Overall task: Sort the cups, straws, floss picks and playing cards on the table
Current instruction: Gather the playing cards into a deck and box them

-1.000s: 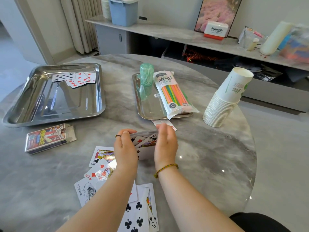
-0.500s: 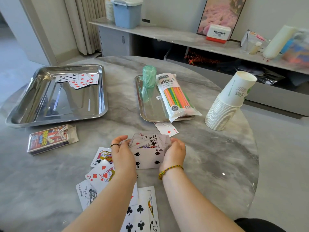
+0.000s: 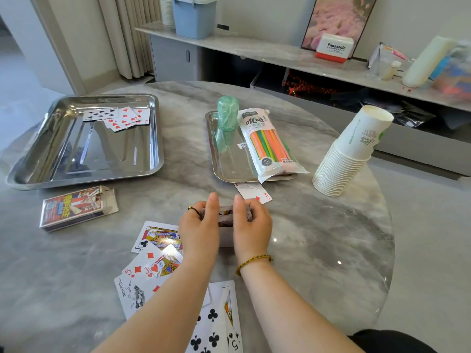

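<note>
Both hands had closed in on the card stack [image 3: 225, 220]. The left hand [image 3: 200, 231] and the right hand [image 3: 251, 225] each curled their fingers round one end, squeezing it together low at the bench [image 3: 318, 238], just short of the small tray [image 3: 234, 166]. Half a second before, the stack had stood on edge with the four of spades facing the camera, and the hands had cupped it only at its sides. A second before, the cards had been held higher and loosely splayed. The squaring-up therefore looked about finished. The stack seemed ready to go, perhaps to the large tray [image 3: 158, 138], where a few sorted cards [image 3: 119, 117] already lay.

Much was left to sort. Loose cards [image 3: 155, 256] lay scattered beside and under the forearms. The two of diamonds [image 3: 254, 194] lay just beyond the right fingertips, in plain view where the right hand had earlier half covered it.

Nothing else had shifted. The floss pick tub [image 3: 227, 113] and straw pack [image 3: 267, 146] stayed in the small tray. The cup stack [image 3: 341, 164] stood to the right, and the card box [image 3: 76, 207] lay to the left.
</note>
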`<state>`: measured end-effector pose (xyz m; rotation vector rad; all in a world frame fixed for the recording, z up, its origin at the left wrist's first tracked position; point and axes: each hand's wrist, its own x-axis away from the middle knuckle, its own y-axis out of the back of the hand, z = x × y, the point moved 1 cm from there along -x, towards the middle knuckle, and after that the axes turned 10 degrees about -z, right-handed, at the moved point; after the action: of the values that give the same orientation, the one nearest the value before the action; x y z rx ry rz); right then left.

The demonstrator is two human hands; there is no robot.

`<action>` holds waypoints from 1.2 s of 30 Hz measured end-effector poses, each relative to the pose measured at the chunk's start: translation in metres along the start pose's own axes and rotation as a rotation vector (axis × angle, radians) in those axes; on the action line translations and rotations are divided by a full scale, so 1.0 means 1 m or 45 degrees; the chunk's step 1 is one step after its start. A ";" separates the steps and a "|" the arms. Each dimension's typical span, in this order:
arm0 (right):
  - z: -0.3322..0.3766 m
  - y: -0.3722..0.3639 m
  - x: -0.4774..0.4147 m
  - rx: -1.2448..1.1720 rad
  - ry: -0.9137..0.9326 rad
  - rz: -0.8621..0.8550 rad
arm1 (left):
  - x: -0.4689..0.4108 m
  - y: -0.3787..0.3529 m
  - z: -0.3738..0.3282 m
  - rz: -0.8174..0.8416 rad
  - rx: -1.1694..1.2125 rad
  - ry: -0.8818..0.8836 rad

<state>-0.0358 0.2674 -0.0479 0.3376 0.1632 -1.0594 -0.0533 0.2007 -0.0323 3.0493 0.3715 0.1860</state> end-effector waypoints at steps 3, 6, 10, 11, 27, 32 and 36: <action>-0.001 0.000 -0.001 -0.126 -0.209 -0.018 | 0.000 -0.001 -0.001 -0.006 0.026 0.006; 0.007 0.002 -0.006 -0.222 -0.355 -0.091 | -0.001 0.000 -0.003 -0.026 0.103 0.060; 0.003 0.006 -0.012 -0.326 -0.616 -0.155 | -0.001 0.005 -0.008 -0.077 0.285 0.183; 0.001 0.007 -0.012 -0.319 -0.691 -0.149 | -0.002 0.006 -0.007 -0.086 0.307 0.220; 0.015 0.002 0.003 -0.148 -0.270 0.177 | 0.000 0.009 -0.004 0.102 0.125 0.159; 0.009 0.002 -0.003 -0.202 -0.403 -0.006 | -0.003 0.008 0.003 -0.018 0.127 0.205; 0.005 0.005 -0.007 -0.337 -0.627 -0.087 | -0.002 0.010 0.004 -0.104 0.178 0.240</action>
<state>-0.0349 0.2741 -0.0403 -0.1722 -0.1277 -1.1425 -0.0521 0.1906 -0.0362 3.1544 0.5421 0.4635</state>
